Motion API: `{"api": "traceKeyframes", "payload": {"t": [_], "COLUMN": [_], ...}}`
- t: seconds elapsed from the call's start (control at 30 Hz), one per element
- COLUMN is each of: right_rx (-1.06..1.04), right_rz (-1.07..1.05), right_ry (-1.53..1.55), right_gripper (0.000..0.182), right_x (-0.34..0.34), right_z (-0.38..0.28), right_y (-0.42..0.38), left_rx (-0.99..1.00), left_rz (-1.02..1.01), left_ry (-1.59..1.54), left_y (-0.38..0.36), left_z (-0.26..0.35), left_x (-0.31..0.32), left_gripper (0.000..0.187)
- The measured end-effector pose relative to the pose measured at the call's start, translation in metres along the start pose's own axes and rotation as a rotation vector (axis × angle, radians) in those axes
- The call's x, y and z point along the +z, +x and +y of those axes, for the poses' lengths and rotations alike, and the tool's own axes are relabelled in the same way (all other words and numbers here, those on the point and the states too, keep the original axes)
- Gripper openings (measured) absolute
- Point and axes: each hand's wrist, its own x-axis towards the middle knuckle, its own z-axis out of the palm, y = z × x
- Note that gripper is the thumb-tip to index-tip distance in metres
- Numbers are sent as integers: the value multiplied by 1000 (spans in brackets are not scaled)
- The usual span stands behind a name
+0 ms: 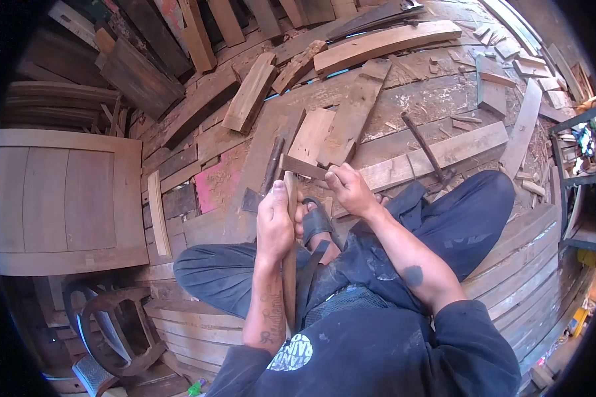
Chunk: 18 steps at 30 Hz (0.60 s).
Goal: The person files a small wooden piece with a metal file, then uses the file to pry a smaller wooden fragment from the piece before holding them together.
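Observation:
My left hand [275,221] is wrapped round a long, narrow wooden strip [289,264], which stands with its lower end against my body. Its upper end shows just above my thumb. In my right hand [351,190], a flat, dark brown strip [302,167] is pinched between thumb and fingers; its far end crosses the top of the wooden strip. I cannot tell whether this flat piece is wood or a blade. Beside my left hand lies a tool with a dark handle [272,164] and a broad metal head [250,200]. A sandalled foot [319,221] is just behind the strip.
A hammer [425,145] leans by my knee, over a long timber beam [437,156]. Boards and offcuts [351,109] lie ahead among shavings. To the left stand a wooden panel [69,198] and a round-backed chair frame [122,331]. A metal shelf [579,178] is on the right.

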Motion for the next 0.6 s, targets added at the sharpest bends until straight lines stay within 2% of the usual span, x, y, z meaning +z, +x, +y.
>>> {"api": "traceKeyframes", "payload": {"t": [0.03,0.13,0.23,0.37,0.43,0.53,0.6], "right_rx": [17,-195,-69,-159,-258,-121,-193], "right_rz": [5,-16,-138,-124,-134,-177,-143], "right_ry": [25,91,-26,13,95,19,47], "right_gripper": [56,53,52,51,52,55,62], "right_x": [3,4,-4,-5,-5,-8,-4], "right_z": [-2,-14,7,-11,-20,1,-2], "right_y": [-1,8,-3,3,7,-5,-4], "left_rx": [-9,-21,24,-90,-26,11,-47], "left_rz": [15,-70,-62,-108,-116,-99,-118], "left_ry": [-9,-3,-44,-8,-2,-25,-21], "left_y": [-3,-9,-12,-9,-17,-19,-18], "left_z": [0,-13,-8,-14,5,5,5], "left_x": [-1,10,0,7,14,1,6], "left_gripper": [55,53,50,50,52,53,54]}}
